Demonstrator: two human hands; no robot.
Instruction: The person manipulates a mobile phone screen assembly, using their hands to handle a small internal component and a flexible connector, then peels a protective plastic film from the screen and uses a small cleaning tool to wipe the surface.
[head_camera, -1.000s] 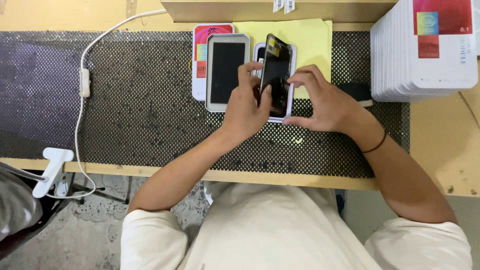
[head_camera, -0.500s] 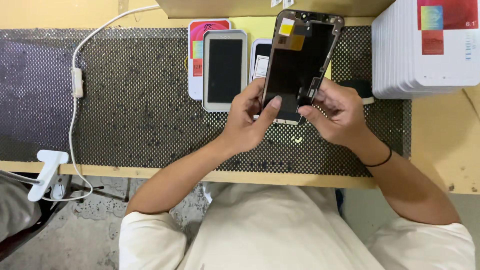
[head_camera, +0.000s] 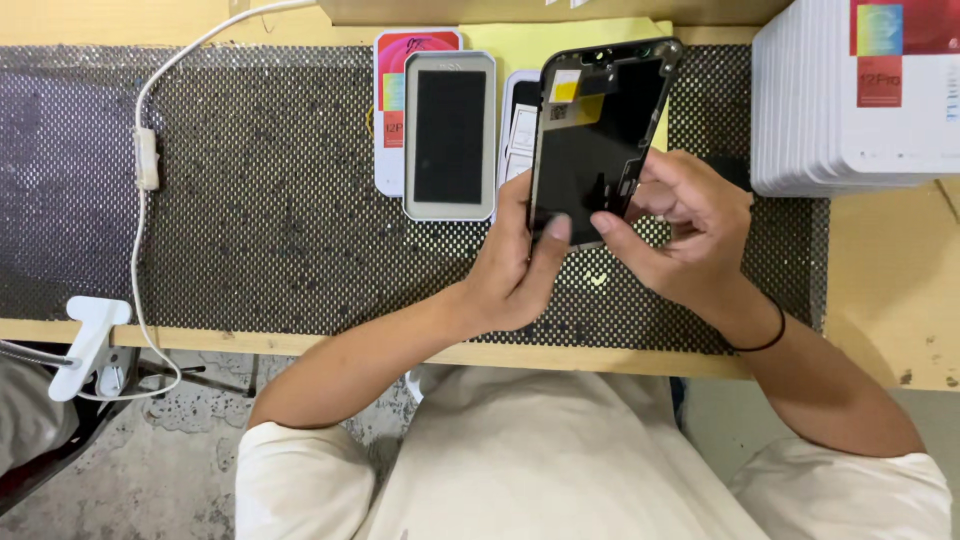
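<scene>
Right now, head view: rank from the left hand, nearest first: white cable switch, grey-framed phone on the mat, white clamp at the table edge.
1. Grey-framed phone, just up-left of the left hand.
2. White cable switch, far left on the mat.
3. White clamp, leftmost, at the table edge.

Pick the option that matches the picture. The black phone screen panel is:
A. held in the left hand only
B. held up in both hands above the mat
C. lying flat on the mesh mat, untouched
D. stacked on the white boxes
B: the left hand and the right hand both grip the lower end of the black screen panel, lifted over the mesh mat.
</scene>
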